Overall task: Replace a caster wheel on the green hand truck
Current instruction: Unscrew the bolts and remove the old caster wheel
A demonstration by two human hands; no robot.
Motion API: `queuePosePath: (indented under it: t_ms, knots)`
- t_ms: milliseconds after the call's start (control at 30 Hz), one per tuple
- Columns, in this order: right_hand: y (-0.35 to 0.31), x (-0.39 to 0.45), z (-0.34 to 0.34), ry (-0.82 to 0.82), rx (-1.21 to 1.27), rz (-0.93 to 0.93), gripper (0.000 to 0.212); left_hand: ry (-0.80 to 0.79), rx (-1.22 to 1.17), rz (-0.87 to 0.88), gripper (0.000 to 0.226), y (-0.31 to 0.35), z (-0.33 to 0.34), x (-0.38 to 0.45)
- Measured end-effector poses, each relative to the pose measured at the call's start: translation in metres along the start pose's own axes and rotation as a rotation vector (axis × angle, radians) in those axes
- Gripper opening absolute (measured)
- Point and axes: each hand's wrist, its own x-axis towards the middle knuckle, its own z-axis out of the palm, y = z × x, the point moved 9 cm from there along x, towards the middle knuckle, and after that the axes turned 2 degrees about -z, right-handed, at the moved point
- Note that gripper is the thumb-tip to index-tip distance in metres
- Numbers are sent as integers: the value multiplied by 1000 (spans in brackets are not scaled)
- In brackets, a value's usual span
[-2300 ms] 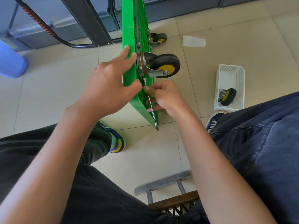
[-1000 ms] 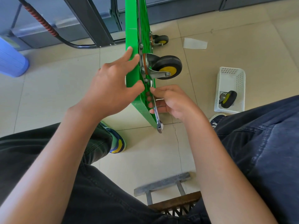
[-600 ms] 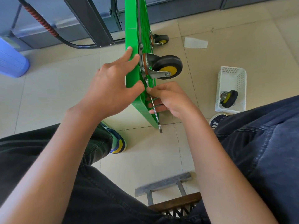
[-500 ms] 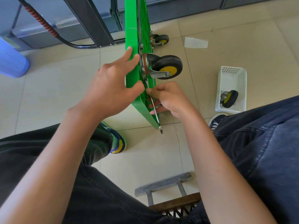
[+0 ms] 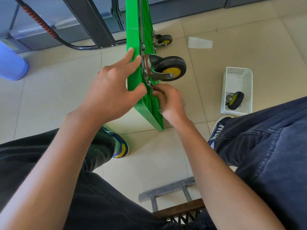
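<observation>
With our left hand (image 5: 109, 95) flat against the upended green hand truck (image 5: 135, 67), our right hand (image 5: 169, 100) pinches a bolt under the mounted caster wheel (image 5: 169, 68), needing tightening next.

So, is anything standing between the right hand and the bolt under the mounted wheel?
Nothing visible. The right hand has its fingers already at the bolt, just below the wheel on the green platform, which the left hand steadies.
</observation>
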Motion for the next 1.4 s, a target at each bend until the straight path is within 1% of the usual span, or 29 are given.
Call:
queuePosePath:
  t_ms: [100,167,300,367,467,567,667,767,867,1133,1267,1333,1400]
  knots:
    - [-2,-1,-5,31,-31,-45,19,-3,0,-7,69,0,0,0]
    - [-1,-4,-6,25,-10,-26,19,-6,-1,-12,70,0,0,0]
    - [12,-12,-5,-56,127,126,19,-6,6,-12,70,0,0,0]
    - [16,-12,-5,-101,183,169,19,-7,9,-12,70,0,0,1]
    - [18,-12,-10,-121,371,300,21,-7,8,-19,70,0,-1,0]
    - [15,-16,-6,-194,528,437,24,-7,16,-15,70,1,-1,0]
    - [11,-18,-3,-224,614,529,26,1,6,-21,70,0,-1,0]
    - [8,-19,-3,-233,657,579,31,2,10,-27,70,-1,-1,0]
    - [6,-18,-3,-225,669,582,31,3,7,-20,70,0,-1,0]
    - [-1,-13,3,-204,654,567,23,9,-7,-35,71,-1,-1,1]
    - [-2,-10,5,-204,578,530,20,11,5,-34,71,-1,-1,0]
    - [0,-8,3,-191,495,475,17,11,4,-30,71,0,-1,1]
    - [1,-4,1,-153,399,361,14,14,1,-27,70,0,-1,1]
